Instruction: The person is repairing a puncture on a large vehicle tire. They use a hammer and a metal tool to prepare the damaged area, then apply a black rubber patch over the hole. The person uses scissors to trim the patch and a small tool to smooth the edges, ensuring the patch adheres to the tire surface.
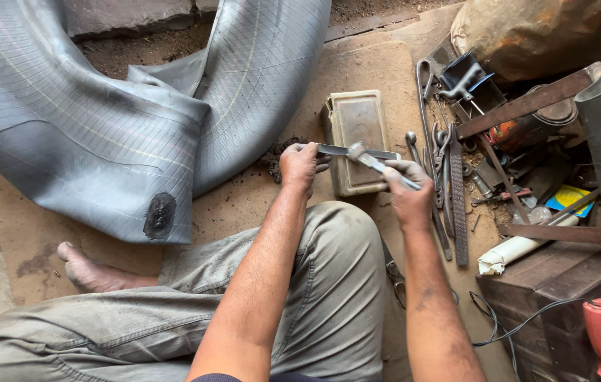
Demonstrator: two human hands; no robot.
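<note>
In the head view, a flat metal strip (357, 151) is gripped in the closed left hand (300, 166) and kept level just above a dented metal tin (355, 140), seemingly so that it can be worked. A thin metal tool (378, 165) is clamped in the right hand (408, 194) and laid across the strip. Right of the tin, loose tools (449, 184) lie within reach; farther right sit a yellow-and-blue packet (570, 199) and a white roll (516, 251). Left of the tin, a grey inner tube (88, 120) bears a black patch (160, 215).

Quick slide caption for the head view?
Left hand holds a flat blade; right hand works a tool across it.
</note>
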